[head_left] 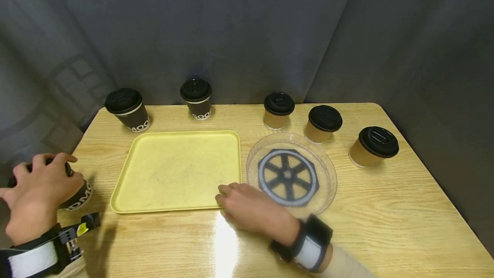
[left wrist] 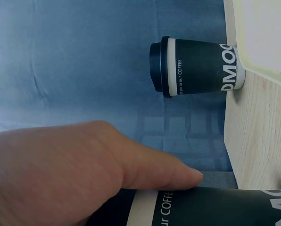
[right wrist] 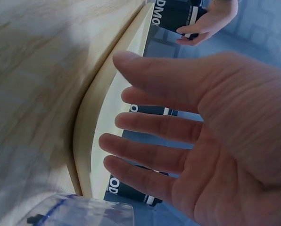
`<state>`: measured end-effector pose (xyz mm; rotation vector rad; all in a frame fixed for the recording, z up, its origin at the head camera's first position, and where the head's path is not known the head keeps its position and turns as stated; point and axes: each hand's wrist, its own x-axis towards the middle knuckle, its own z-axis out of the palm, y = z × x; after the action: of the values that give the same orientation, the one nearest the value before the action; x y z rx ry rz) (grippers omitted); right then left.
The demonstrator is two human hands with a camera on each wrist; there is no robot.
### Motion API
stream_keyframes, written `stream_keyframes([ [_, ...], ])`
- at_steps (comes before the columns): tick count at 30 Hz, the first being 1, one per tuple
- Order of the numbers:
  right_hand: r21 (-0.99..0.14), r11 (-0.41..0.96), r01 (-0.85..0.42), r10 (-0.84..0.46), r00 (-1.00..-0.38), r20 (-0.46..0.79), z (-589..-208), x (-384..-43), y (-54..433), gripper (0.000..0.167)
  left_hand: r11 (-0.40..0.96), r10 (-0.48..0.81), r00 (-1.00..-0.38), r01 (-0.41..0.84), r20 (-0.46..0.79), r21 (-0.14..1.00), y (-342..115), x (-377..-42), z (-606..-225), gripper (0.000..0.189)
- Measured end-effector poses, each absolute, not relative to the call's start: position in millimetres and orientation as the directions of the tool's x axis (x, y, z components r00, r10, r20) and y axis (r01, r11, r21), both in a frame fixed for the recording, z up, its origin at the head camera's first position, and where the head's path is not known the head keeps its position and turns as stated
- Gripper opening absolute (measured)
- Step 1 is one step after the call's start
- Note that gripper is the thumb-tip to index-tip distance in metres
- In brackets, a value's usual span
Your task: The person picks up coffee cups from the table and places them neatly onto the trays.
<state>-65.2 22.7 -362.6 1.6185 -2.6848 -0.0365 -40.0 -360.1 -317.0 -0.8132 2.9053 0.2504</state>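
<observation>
Grey curtain point(head_left: 231, 33) hung behind; lower left, the left hand point(head_left: 40, 188) grasped a dark cup point(head_left: 79, 197) — work seemingly barely begun, none yet on the yellow tray point(head_left: 173, 170) — the right hand point(head_left: 252, 209) unclenched by its lower-right corner.

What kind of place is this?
Maybe a little practice or filming spot: a dark grey curtain hangs behind a wood-grain table with lidded coffee cups and a yellow tray.

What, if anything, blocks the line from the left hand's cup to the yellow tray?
Nothing visible: just tabletop between the dark cup in the left hand and the yellow tray. The right hand is at the tray's near right corner, off that line.
</observation>
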Motion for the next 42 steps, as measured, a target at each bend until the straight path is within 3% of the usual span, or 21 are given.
stream_keyframes([
  [9,0.09,0.455,-0.886,-0.89,-0.455,0.021,-364.7,-63.9,22.5,0.001,0.839,-0.513,-0.846,-0.53,-0.147,0.123,-359.9,-40.4,-318.3,0.047],
  [29,0.128,0.478,-0.869,-0.878,-0.479,0.031,-368.5,-62.9,21.8,0.014,0.838,-0.508,-0.847,-0.528,-0.159,0.137,-360.1,-39.3,-316.6,0.049],
  [42,0.064,0.499,-0.864,-0.866,-0.497,0.048,-371.8,-64.8,22.1,0.022,0.834,-0.515,-0.843,-0.535,-0.156,0.133,-365.1,-42.1,-319.2,0.055],
])
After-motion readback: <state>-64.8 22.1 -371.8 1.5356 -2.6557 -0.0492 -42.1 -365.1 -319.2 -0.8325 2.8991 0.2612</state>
